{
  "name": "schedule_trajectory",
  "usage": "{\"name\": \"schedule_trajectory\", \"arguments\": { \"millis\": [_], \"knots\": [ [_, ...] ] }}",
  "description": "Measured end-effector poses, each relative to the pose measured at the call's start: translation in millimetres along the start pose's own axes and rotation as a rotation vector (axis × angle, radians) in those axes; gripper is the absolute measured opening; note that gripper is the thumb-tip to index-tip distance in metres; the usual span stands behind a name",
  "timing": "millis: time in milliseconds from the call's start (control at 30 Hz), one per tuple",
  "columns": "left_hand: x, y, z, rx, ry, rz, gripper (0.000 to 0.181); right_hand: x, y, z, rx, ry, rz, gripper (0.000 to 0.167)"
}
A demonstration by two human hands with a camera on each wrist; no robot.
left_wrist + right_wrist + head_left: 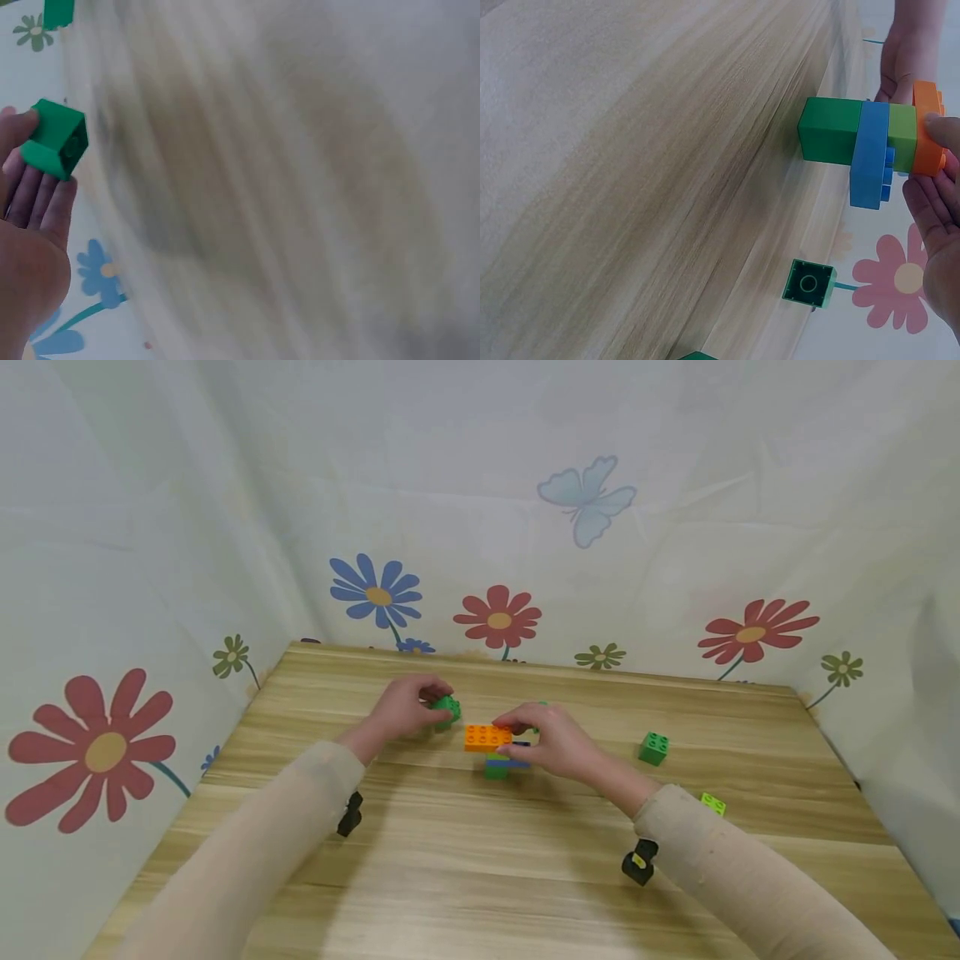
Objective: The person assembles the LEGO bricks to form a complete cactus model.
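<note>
Four plastic bricks are stacked at the right hand (558,739): one orange brick (482,738), one lime brick (902,135), one blue brick (870,146), one dark-green brick (829,130). The left hand (405,706) has one green block (446,713); beyond the right hand is one loose green block (808,283), rightward one green cube (654,748), one yellow-green block (713,803).

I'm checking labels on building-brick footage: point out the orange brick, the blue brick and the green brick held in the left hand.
Orange brick (480,737): head view, studded top.
Blue brick (869,154): right wrist view, long side.
Held green brick (57,127): left wrist view, smooth face.
</note>
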State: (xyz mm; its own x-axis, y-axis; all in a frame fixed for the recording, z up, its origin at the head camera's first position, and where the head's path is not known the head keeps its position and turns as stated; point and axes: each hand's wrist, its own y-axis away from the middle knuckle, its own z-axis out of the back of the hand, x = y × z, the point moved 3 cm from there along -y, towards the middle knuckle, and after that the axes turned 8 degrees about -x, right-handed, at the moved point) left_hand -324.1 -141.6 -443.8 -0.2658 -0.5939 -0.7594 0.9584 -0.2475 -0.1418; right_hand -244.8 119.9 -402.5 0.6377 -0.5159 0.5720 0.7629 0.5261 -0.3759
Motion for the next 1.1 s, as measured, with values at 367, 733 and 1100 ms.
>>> {"name": "schedule_trajectory", "arguments": {
  "millis": [367,733,1100],
  "knots": [
    [6.0,11.9,-16.1,-0.070,0.184,0.048,0.041,0,0.6,0,0.007,-0.002,0.001,0.038],
    [7.6,16.8,-13.2,-0.046,0.149,0.060,0.042,1,-0.3,1,0.007,0.002,-0.005,0.039],
    [16.0,18.1,-6.6,-0.009,0.088,0.045,0.043,1,-0.1,0,0.010,-0.004,-0.004,0.038]
  ]
}}
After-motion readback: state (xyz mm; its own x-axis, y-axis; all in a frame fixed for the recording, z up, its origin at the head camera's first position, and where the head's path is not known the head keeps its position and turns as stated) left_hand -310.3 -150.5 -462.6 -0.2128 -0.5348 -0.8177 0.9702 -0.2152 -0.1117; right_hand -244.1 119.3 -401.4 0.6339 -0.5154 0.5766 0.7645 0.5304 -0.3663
